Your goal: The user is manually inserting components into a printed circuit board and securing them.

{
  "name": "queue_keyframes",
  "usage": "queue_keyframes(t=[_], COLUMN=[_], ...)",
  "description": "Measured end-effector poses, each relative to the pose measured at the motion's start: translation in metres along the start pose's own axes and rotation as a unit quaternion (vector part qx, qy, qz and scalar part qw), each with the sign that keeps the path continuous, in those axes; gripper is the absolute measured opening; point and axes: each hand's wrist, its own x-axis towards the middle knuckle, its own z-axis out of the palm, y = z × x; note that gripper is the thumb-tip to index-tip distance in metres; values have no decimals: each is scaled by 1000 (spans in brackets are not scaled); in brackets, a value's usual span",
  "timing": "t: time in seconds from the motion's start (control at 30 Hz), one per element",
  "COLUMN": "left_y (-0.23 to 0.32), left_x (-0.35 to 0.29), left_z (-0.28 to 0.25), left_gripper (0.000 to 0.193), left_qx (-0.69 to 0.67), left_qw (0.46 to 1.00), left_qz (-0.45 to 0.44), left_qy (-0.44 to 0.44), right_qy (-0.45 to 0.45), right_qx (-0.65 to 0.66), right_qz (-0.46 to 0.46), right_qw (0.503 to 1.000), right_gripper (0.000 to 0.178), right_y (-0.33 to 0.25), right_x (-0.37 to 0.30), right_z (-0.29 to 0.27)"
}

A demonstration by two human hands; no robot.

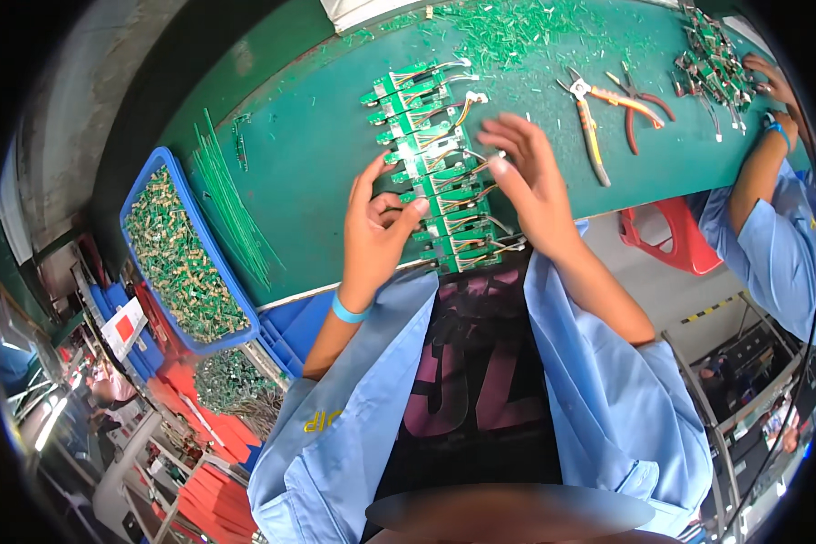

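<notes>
A long strip of joined green circuit boards [433, 195], with short coloured wires and white plugs along its right side, runs from the table's middle to its near edge. My left hand [376, 231] grips the left edge of this strip, its thumb on top and its other fingers curled beside it. On the other side, my right hand [537, 186] hovers close to the wire ends with thumb and fingers apart. A white plug [474, 97] on its wires sticks out beyond those fingers. Whether a fingertip touches a wire is too small to tell.
A blue bin [256, 317] full of small green board pieces stands left, beside thin green strips [231, 204]. Orange-handled cutters [589, 136] and red-handled pliers [633, 118] lie right. Green scraps [526, 36] litter the far side. A co-worker's hand [771, 80] is near a pile of wired boards [714, 68].
</notes>
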Motion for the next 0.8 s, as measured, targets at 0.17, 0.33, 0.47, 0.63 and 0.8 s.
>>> queue_keyframes(t=[0.17, 0.33, 0.47, 0.63, 0.8], left_y=[0, 2, 5, 7, 24], left_x=[7, 17, 20, 22, 41], left_z=[17, 12, 6, -12, -47], left_gripper=[74, 76, 78, 72, 56], left_qx=[-29, -37, -41, -21, 33], left_qw=[999, 998, 999, 1000, 996], left_qz=[25, 36, 25, 18, -7], left_qy=[35, 39, 11, -15, -86], right_qy=[-37, -18, 16, -8, -54], right_qx=[158, 190, 172, 40, -207], right_qz=[12, 8, -6, -100, -256], right_qw=[987, 982, 985, 994, 943], right_gripper=[67, 70, 71, 75, 77], right_y=[13, 0, -14, -14, -17], right_x=[52, 75, 85, 90, 91], right_z=[12, 27, 40, 50, 54])
